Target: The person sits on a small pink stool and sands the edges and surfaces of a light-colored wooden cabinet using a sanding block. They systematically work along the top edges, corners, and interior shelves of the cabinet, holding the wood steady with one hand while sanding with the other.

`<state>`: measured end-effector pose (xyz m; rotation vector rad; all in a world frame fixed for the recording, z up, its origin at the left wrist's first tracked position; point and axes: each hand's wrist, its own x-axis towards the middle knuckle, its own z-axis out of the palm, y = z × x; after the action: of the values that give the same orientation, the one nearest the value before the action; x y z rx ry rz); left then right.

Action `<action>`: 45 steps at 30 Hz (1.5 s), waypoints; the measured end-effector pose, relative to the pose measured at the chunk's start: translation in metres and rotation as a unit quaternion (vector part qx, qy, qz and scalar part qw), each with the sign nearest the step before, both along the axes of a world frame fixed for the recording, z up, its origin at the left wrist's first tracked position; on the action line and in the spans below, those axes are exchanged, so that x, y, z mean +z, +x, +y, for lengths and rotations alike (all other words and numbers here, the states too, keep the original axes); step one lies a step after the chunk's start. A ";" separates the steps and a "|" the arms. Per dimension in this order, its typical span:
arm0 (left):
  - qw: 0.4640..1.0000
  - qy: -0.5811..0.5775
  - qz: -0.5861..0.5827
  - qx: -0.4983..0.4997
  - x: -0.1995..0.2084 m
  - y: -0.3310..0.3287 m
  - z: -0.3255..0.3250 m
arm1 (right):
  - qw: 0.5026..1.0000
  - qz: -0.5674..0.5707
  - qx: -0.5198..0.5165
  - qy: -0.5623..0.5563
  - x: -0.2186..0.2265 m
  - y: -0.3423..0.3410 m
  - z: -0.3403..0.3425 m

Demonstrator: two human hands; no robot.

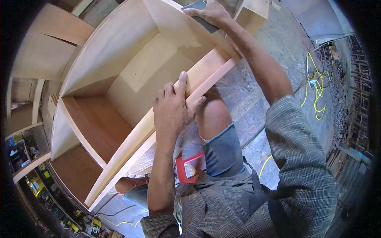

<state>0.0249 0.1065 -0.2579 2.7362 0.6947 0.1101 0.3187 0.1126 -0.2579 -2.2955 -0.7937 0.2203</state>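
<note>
A pale wooden cabinet [139, 71] with an open inside and a brown compartment fills the left and middle of the view. My left hand [172, 105] is closed over its near wooden rail [210, 73], with the thumb on the near side and the fingers bent over the far side. At the cabinet's far right edge, my right hand [214, 15] grips a dark grey sheet that looks like sandpaper [208, 26]. The sheet lies against the wood there. My right knee shows just below the rail.
Another wooden box piece [252, 16] stands beyond my right hand. A yellow cord [317, 89] lies tangled on the dusty concrete floor at right. Below the rail is a red object [180, 170]. Shelves with small yellow and dark items [37, 184] stand at lower left.
</note>
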 end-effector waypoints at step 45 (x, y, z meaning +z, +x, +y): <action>0.999 -0.028 0.016 0.004 0.008 -0.002 0.004 | 0.997 -0.063 0.032 -0.017 -0.023 0.052 0.112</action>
<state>0.0233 0.1104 -0.2501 2.6870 0.7064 0.0489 0.3712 0.2243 -0.2809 -2.3349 -0.9355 0.1197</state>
